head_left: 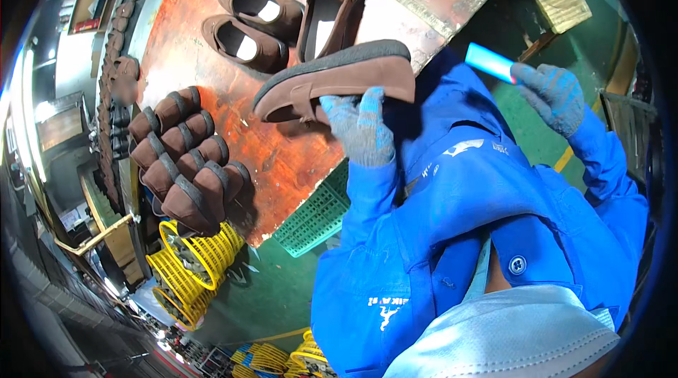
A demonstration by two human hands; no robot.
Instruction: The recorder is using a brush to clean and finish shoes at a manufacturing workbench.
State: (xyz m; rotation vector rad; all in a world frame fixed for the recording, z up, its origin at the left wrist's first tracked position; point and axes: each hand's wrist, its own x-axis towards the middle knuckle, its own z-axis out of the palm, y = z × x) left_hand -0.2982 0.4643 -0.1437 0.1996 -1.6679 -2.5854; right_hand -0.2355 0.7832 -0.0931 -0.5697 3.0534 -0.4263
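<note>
My left hand (359, 127), in a grey and blue knit glove, grips a brown loafer (353, 80) on its side above the table edge, its dark sole facing up and away. The fingers and thumb press against the upper near the heel. Out to the right, off the table, my gloved right hand (554, 99) is closed around one end of a flat, pale blue bar (489, 62). Its exact kind is not clear. Beyond the held shoe, a brown loafer (332, 7) and two more brown shoes stand on the table, with white insole patches showing.
The worktable (275, 180) has a worn reddish-brown top. Several brown shoes (191, 159) are stacked at its left edge. Below stand a green plastic crate (311, 219) and yellow baskets (191, 272). A shoe-lined conveyor (113, 88) runs at far left; a wooden block (558, 0) sits upper right.
</note>
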